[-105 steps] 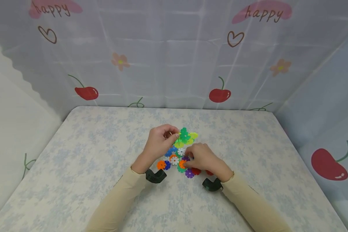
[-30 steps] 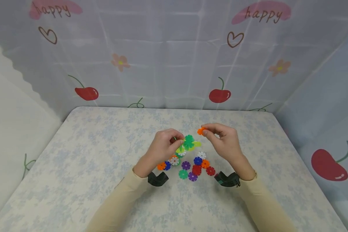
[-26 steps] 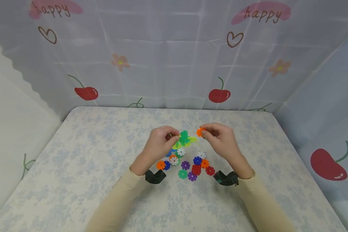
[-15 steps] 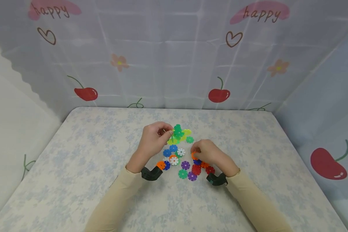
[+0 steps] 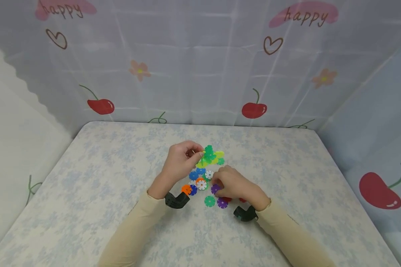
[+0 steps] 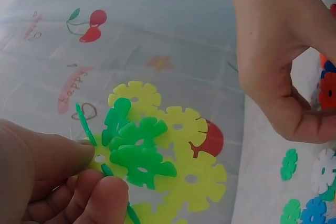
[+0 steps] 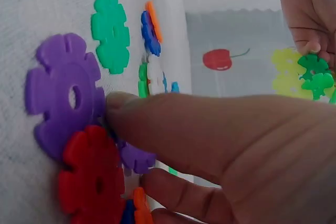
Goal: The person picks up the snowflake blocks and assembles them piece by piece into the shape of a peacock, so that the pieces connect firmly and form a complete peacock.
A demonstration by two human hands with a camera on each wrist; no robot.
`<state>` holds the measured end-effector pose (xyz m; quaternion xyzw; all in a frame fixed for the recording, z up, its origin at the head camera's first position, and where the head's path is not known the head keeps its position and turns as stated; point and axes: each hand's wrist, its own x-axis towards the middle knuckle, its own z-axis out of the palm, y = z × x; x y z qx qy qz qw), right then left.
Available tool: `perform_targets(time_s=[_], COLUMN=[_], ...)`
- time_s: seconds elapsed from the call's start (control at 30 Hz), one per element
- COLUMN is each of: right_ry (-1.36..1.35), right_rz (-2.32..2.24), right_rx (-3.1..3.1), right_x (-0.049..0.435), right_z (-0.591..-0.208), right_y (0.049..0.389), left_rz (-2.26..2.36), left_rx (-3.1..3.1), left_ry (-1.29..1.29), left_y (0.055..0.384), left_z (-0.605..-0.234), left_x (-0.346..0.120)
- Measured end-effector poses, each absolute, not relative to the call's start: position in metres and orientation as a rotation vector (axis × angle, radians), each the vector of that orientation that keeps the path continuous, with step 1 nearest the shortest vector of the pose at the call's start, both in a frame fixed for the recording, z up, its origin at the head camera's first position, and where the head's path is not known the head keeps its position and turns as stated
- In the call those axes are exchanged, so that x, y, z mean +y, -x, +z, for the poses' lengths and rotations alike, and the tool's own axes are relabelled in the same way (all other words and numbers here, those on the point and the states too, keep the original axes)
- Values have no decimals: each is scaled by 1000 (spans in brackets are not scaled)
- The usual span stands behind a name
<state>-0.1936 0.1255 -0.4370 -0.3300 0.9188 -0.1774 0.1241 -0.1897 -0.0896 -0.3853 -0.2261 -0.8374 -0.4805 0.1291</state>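
My left hand (image 5: 180,158) pinches a built-up cluster of interlocking plastic snowflake discs (image 6: 191,177), yellow and green, held above the table. Some green discs stand upright across the flat yellow ones. My right hand (image 5: 232,182) reaches low among loose discs, fingers bent and thumb apart from them. A purple disc (image 7: 137,158) shows in the gap between the right thumb and forefinger. Beside the thumb tip lies another purple disc (image 7: 68,95), overlapped by a red disc (image 7: 92,182). An orange disc (image 7: 140,205) shows near the right fingers, partly hidden.
Left of the right hand lie white discs (image 5: 201,185), blue discs (image 5: 194,175) and an orange disc (image 5: 186,189). A green disc (image 5: 209,201) lies nearer the front. The table (image 5: 120,148) has a floral cloth; a printed curtain (image 5: 187,74) stands behind it.
My right hand carried an orange disc, brought it down to the pile, and is now among the purple discs without it. My left hand kept its cluster and shifted only slightly.
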Motion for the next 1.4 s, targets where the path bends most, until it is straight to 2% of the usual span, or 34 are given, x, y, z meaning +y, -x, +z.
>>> perform_targets(time_s=[0.2,0.43,0.53,0.73,1.4], right_ry=[815,573,673,987,1213], right_rz=[-868,-1609,-1747,-1739,-1711], right_rx=[2681,2792,2750,2835,2898], right_x=[134,158,163,156,148], right_z=[-433,-398,-387,-382,-388], right_y=[200,199,194,185,182], left_rz=[-1391,-1336,-1303,-1278,-1207], left_rx=[-2486,-2547,-2555,-2542,-2486], left_ry=[683,737,772,824,985], left_y=[187,186,185,183,182], left_z=[-385,-385,-385,-385,-388], left_x=[-87,-83,-81,-77,-78])
